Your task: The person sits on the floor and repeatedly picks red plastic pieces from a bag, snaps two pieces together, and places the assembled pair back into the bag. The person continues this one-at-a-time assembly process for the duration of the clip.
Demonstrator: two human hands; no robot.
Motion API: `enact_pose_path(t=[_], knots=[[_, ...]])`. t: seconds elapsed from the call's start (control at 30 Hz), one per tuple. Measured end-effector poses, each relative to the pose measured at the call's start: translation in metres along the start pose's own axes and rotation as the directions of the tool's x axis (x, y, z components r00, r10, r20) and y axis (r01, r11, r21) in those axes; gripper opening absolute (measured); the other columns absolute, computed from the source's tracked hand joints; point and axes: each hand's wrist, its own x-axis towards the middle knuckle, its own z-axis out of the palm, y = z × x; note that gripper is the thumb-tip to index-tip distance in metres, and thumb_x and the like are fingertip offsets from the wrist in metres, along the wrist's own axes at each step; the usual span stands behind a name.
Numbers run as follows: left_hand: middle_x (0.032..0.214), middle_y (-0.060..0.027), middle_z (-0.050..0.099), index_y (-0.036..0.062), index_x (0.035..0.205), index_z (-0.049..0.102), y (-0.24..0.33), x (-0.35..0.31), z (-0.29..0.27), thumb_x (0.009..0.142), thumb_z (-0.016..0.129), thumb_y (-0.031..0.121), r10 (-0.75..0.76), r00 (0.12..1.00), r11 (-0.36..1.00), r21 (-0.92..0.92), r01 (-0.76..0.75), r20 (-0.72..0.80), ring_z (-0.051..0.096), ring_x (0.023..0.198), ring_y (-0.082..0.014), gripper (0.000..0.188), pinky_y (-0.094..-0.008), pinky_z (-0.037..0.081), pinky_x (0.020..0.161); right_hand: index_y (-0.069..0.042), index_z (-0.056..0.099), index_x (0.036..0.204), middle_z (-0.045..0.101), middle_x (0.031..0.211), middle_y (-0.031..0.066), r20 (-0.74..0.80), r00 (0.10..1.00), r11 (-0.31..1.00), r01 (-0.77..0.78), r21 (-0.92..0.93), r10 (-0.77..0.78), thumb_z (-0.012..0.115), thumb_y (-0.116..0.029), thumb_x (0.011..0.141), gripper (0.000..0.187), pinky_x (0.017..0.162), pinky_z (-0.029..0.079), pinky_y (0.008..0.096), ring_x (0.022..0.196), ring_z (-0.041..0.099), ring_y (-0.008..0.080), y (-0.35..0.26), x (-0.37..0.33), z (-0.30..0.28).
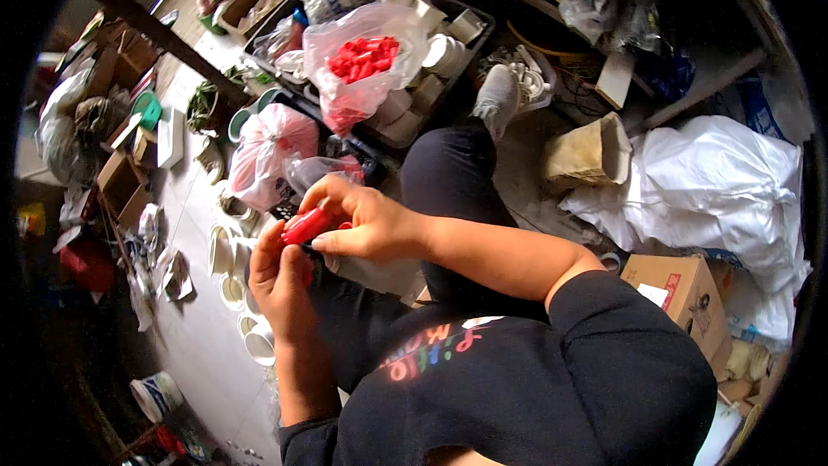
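Note:
Above my lap I hold a small, glossy red plastic piece (304, 226), roughly tube-shaped, between both hands. The fingertips of my left hand (278, 285) pinch its near left end. My right hand (371, 223) is closed around its other end, with the thumb below it. More red shows in my left palm and beside my right fingers, too covered to make out. Beyond my hands, an open clear plastic bag (341, 91) is heaped with similar red pieces (364, 59). A tied pinkish bag (269, 151) stands closer, on the left.
The bag of red pieces rests in a black tray (470, 13) with white plastic fittings (442, 53). White cup-like fittings (231, 292) line the floor left of my legs. To the right are a large white sack (707, 173), a cardboard box (681, 298) and a tan container (586, 151).

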Motion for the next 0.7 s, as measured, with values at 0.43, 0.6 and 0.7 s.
enact_pose_path(t=[0.43, 0.6, 0.7], knots=[[0.090, -0.0057, 0.058, -0.0013, 0.110, 0.051, 0.002, 0.001, 0.016, 0.086, 0.053, 0.012, 0.075, 0.997, 0.997, 0.031, -0.075, 0.012, 0.043, 0.056, -0.0034, 0.028, -0.0159, 0.033, 0.047, -0.003, 0.049, 0.095, 0.054, 0.073, 0.0017, -0.143, 0.990, 0.991, -0.008, -0.137, -0.012, 0.067, -0.011, 0.076, 0.027, 0.067, 0.044, 0.0231, 0.070, 0.052, 0.0083, -0.001, -0.001, 0.001], [0.091, -0.0066, 0.058, -0.0023, 0.112, 0.050, 0.002, 0.002, 0.015, 0.087, 0.051, 0.011, 0.099, 0.994, 0.992, 0.072, -0.101, 0.039, 0.041, 0.053, -0.0034, 0.028, -0.0167, 0.032, 0.044, -0.004, 0.050, 0.097, 0.053, 0.076, 0.0013, -0.170, 0.983, 0.991, -0.042, 0.126, 0.063, 0.067, -0.012, 0.075, 0.029, 0.067, 0.043, 0.0219, 0.069, 0.052, 0.0103, 0.000, 0.003, 0.002], [0.091, -0.0072, 0.058, -0.0027, 0.112, 0.050, 0.002, 0.003, 0.016, 0.087, 0.051, 0.011, 0.073, 0.997, 0.995, 0.060, -0.074, 0.011, 0.040, 0.052, -0.0034, 0.029, -0.0163, 0.031, 0.044, -0.007, 0.048, 0.106, 0.052, 0.080, 0.0011, -0.213, 0.905, 0.905, 0.296, -0.305, -0.368, 0.068, -0.010, 0.072, 0.039, 0.070, 0.042, 0.0222, 0.076, 0.050, 0.0090, 0.007, 0.004, 0.001]])
